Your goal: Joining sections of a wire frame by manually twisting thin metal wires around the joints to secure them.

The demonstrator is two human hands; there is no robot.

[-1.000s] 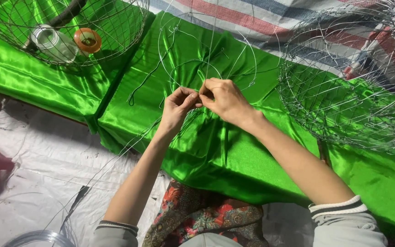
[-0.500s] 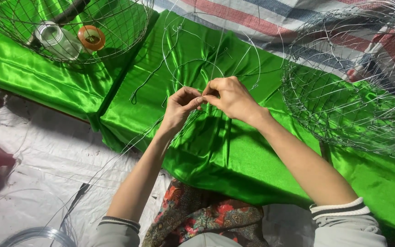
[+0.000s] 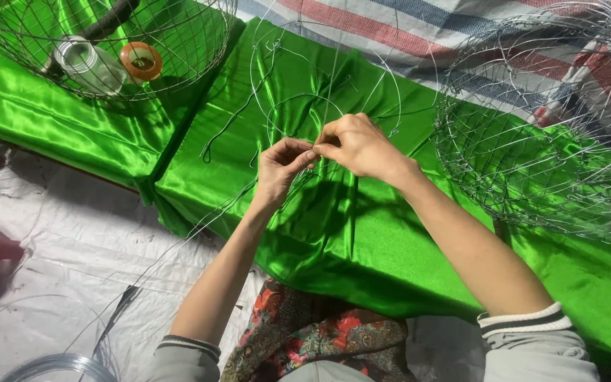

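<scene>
Thin silver wire, bent into a partial frame of hoops and loose strands (image 3: 319, 106), lies at centre frame on a shiny green satin cloth (image 3: 362, 240). We find the left hand (image 3: 281, 166) and the right hand (image 3: 358, 145) meeting just above it, fingertips touching, both pinching the same strands of that wire between thumb and forefinger at one joint.

We judge the work partly done. At the right edge of the frame stand finished round wire-mesh baskets (image 3: 532, 155), closely woven. In the upper left stands another round wire-mesh basket (image 3: 192, 42), holding a clear plastic jar (image 3: 83, 60) and an orange roll of tape (image 3: 141, 61). The piece in hand shows only a few hoops and unbound ends, so most of its weaving appears outstanding. Long spare wires (image 3: 150, 262) trail to the lower left over a white sheet (image 3: 51, 233).
</scene>
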